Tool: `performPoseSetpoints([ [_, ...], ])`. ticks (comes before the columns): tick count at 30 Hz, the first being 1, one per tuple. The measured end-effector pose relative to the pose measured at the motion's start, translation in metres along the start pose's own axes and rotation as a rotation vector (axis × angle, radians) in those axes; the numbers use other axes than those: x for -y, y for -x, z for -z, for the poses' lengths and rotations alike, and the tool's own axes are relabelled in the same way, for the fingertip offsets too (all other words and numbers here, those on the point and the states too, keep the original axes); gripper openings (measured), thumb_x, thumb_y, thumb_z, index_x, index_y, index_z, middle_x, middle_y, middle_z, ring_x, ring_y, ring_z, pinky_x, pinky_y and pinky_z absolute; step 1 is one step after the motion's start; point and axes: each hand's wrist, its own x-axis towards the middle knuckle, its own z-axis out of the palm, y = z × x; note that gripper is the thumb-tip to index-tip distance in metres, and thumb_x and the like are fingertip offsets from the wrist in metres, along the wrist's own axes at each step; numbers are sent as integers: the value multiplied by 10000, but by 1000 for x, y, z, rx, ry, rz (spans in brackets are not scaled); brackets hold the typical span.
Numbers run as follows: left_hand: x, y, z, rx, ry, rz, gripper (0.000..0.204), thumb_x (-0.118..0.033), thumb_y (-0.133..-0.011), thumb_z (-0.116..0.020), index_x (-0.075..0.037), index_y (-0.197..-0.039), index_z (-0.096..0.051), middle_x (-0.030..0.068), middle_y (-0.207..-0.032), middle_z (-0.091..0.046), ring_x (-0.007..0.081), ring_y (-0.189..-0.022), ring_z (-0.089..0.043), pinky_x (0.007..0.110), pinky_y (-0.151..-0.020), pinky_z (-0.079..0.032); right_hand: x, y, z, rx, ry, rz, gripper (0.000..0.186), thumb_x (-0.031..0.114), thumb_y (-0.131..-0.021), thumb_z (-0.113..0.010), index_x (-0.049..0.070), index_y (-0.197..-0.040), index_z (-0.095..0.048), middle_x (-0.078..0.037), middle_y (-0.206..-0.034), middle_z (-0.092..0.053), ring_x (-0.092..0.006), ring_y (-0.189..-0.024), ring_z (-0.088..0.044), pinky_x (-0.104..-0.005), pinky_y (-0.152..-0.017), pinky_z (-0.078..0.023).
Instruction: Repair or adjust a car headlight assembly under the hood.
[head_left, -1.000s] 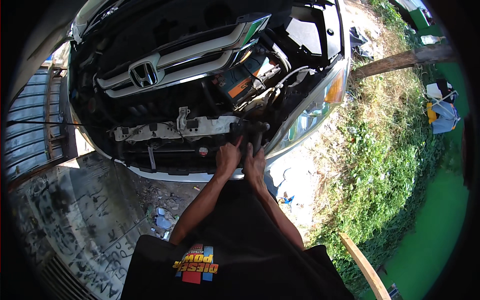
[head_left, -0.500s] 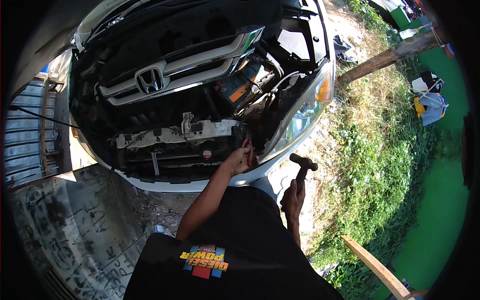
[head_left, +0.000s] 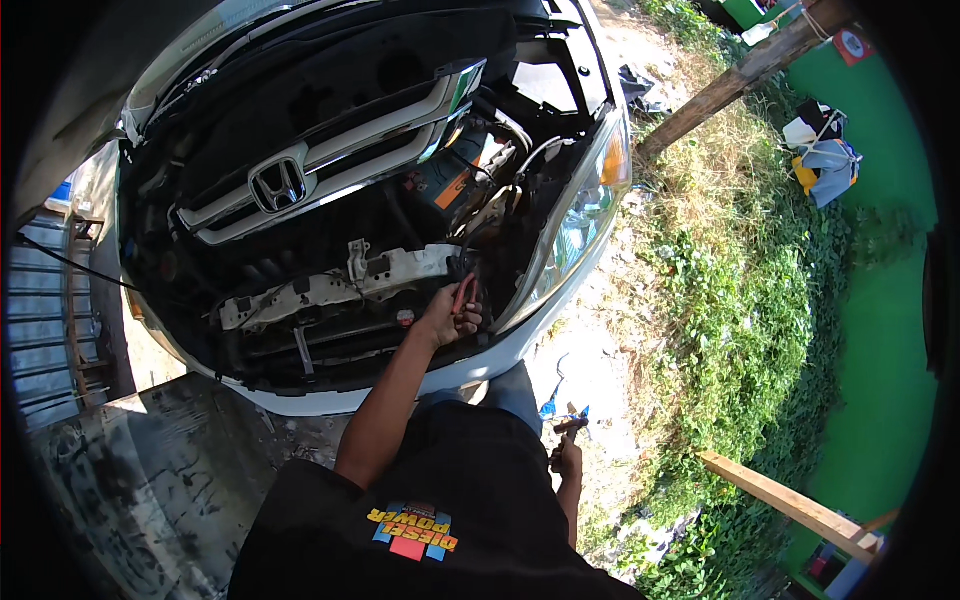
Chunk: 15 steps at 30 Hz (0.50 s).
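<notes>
The headlight (head_left: 578,235) is a long, glossy, curved lens with an amber corner. To its left, over the open engine bay, the left hand (head_left: 440,318) has its fingers curled closed around pliers (head_left: 462,292). Their handles are smooth, red and slightly bowed; the jaws are lost in shadow, and whether they grip anything cannot be told. Just beyond them, farther left of the headlight, runs a pale, scuffed metal crossbar (head_left: 318,290) with notches and holes. Above that, also left of the headlight, slants the shiny grille (head_left: 340,150). Well below the headlight, the right hand (head_left: 567,460) is closed around a hammer (head_left: 572,426), its dark, blunt head set crosswise on the handle.
</notes>
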Motion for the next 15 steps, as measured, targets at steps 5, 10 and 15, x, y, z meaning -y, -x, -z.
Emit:
performPoseSetpoints([
  [5,19,-12,6,75,-45,-120,226,-281,-1007,-431,-85,-967,-537,-29,-722,-454,67,-493,-364,230,-434,-334,-34,-88,-20,162,23,-81,221,236,-979,-499,50,-861,-518,-3,-595,-397,-131,-465,-391,-295,-456,-384],
  [10,13,-13,32,225,77,-90,198,-283,-997,-501,-90,-993,-544,8,-748,-520,52,-489,-380,191,-430,-323,-42,-121,-55,26,304,-72,324,274,-961,-556,-49,-960,-523,-121,-709,-552,-206,-494,-526,-357,-424,-474],
  [15,8,-13,34,132,-5,-84,189,-297,-974,-574,-114,-944,-535,-21,-715,-496,24,-454,-333,184,-385,-245,-81,-173,-71,-52,814,87,373,327,-889,-634,-28,-976,-563,-154,-770,-642,-254,-606,-625,-392,-529,-530],
])
